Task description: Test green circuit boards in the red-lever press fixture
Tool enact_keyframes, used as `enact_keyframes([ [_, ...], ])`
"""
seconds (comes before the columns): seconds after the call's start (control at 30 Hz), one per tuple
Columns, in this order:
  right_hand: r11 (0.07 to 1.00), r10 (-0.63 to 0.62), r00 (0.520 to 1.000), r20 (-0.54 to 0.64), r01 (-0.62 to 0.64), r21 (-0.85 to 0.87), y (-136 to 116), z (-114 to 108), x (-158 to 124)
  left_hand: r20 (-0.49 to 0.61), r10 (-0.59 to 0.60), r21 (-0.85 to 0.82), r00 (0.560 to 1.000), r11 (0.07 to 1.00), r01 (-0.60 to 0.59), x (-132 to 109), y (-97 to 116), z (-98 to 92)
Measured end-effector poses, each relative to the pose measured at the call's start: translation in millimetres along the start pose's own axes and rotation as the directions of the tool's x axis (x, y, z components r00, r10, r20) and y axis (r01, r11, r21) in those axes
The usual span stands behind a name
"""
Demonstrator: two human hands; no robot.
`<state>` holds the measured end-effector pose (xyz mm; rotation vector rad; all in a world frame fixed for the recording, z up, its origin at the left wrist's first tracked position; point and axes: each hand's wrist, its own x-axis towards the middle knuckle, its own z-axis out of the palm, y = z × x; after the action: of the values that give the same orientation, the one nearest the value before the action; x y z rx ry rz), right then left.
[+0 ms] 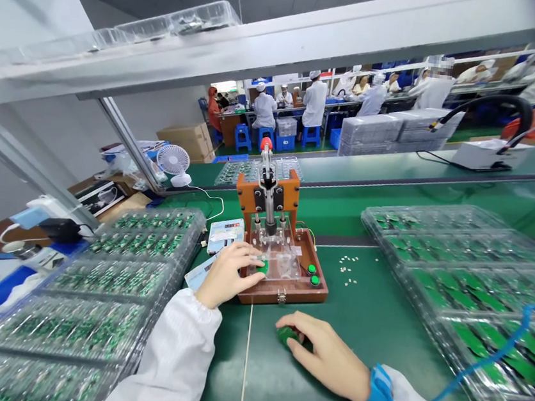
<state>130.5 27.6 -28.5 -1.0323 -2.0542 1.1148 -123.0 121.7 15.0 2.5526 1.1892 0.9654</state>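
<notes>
A brown test fixture with a clear acrylic plate, a lever with a red knob and two green buttons stands on the green mat. My left hand rests on the fixture's left side, fingers pinching a small green circuit board on the plate. My right hand lies on the mat in front of the fixture, fingers curled over another small green board. A blue wrist strap with a coiled cord sits on my right wrist.
Clear trays of green boards are stacked on the left, more clear trays of boards on the right. Small white parts lie scattered on the mat. A white fan stands at the back left. Other workers in white sit at distant benches.
</notes>
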Motion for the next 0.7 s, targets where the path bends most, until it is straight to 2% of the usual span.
enact_keyframes([
  [0.07,0.998,0.01,0.999,-0.045,-0.008,0.062,-3,-2,-1,-0.009,-0.003,0.0,1.0,1.0,0.003,-2,0,1.3],
  [0.13,0.995,0.037,0.988,-0.15,-0.023,0.094,-7,-9,2,-0.025,-0.009,-0.006,1.0,1.0,0.008,-4,1,3.4],
  [0.23,0.995,0.086,0.937,-0.339,-0.064,0.077,-7,-30,17,-0.082,-0.005,-0.01,0.997,1.0,0.004,-6,4,8.4],
  [0.3,0.994,0.105,0.91,-0.4,-0.08,0.078,-4,-47,37,-0.122,0.002,0.0,0.993,1.0,-0.002,-7,5,12.3],
  [0.4,0.995,0.099,0.913,-0.396,-0.081,0.062,5,-64,72,-0.162,0.026,0.027,0.987,0.999,-0.022,-8,6,17.4],
  [0.5,0.997,0.075,0.935,-0.347,-0.08,0.001,11,-67,98,-0.198,0.055,0.054,0.979,0.998,-0.046,-9,6,20.7],
  [0.6,0.994,0.043,0.949,-0.312,-0.074,-0.086,13,-63,106,-0.209,0.069,0.071,0.976,0.996,-0.055,-10,6,22.3],
  [0.7,0.978,-0.007,0.946,-0.325,-0.061,-0.2,15,-59,105,-0.206,0.079,0.083,0.975,0.995,-0.063,-11,6,22.8],
])
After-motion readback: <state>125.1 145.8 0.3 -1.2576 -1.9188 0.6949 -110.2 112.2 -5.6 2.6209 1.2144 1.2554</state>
